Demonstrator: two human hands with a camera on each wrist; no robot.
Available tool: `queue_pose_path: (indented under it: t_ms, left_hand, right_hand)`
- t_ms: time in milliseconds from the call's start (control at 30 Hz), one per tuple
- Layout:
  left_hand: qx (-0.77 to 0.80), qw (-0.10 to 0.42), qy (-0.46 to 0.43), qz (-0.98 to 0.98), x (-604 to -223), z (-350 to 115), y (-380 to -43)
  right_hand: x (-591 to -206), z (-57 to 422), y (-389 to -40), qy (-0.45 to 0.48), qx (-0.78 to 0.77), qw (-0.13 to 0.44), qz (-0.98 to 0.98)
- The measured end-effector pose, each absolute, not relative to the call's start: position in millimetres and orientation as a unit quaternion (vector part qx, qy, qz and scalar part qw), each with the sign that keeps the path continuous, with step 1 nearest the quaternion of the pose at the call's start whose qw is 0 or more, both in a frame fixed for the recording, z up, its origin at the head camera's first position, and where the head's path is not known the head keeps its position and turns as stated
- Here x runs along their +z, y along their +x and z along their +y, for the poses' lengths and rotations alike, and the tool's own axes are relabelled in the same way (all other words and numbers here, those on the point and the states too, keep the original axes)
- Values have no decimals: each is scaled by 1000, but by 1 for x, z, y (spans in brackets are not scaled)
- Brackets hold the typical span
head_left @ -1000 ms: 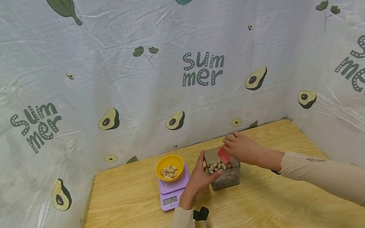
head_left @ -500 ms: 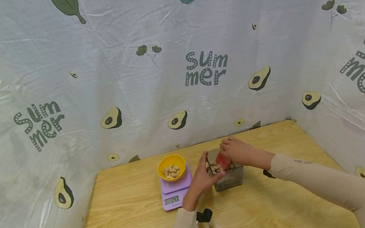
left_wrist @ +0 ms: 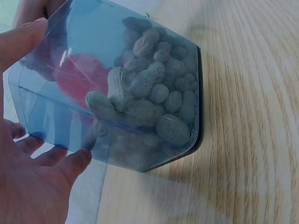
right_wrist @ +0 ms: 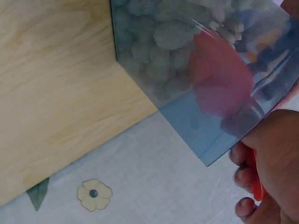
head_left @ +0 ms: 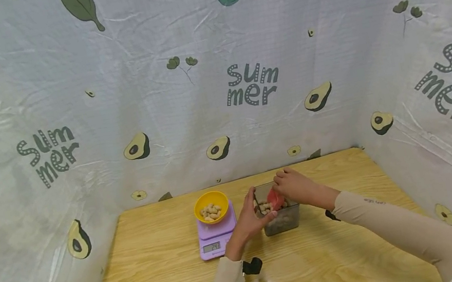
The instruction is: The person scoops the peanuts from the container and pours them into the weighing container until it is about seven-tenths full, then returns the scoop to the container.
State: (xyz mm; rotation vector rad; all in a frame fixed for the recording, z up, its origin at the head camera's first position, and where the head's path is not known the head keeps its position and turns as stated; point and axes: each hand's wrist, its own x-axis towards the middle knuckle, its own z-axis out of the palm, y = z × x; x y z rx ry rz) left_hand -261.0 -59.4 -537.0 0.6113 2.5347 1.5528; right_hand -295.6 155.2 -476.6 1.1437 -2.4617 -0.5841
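Note:
A clear, smoky plastic container (head_left: 283,223) stands on the table, part filled with unshelled peanuts (left_wrist: 145,88). My left hand (head_left: 248,224) grips its left side, thumb on one wall and fingers along another, as the left wrist view shows. My right hand (head_left: 297,188) grips the handle of a red scoop (head_left: 275,199) from above. Through the wall in the right wrist view, the scoop's red bowl (right_wrist: 219,77) shows inside the container, against the peanuts. Left of the container, a yellow bowl (head_left: 198,210) with several peanuts sits on a purple kitchen scale (head_left: 211,232).
The scale's display (head_left: 212,247) faces the near side. The wooden table (head_left: 152,261) ends at a hanging white sheet (head_left: 168,110) printed with avocados and leaves, which also closes off both sides. A black strapped device (head_left: 252,266) is on the left wrist.
My right hand has moved slightly left and down, with the red scoop lower and more tilted among the peanuts. The left hand keeps its grip on the container; bowl and scale stay put.

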Motion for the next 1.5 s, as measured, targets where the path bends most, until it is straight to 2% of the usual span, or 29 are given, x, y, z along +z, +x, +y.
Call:
queue_pose_path:
  t_ms: [400,700,933,1167,1367,1500]
  left_hand:
    - [524,52,201,826,-538,-59,-263]
    - [507,61,200,836,-536,-67,-266]
    - [500,67,202,840,-538,-65,-267]
    - [508,68,197,836,-537,-65,-267]
    - [507,67,199,836,-537,-65,-266]
    - [510,71,195,835,-535,-63,-265]
  right_hand:
    - [-474,157,-304,445,-161,138,-870]
    - [-480,151,-309,453,-143,166,-864]
    - [-478,160,-309,431,-100,124,-888]
    - [-474,155,-305,439,-116,143,-880]
    - [-471,167,-307,449,-60,123,-883]
    - [-460,170,-305,440,-88,124,-885]
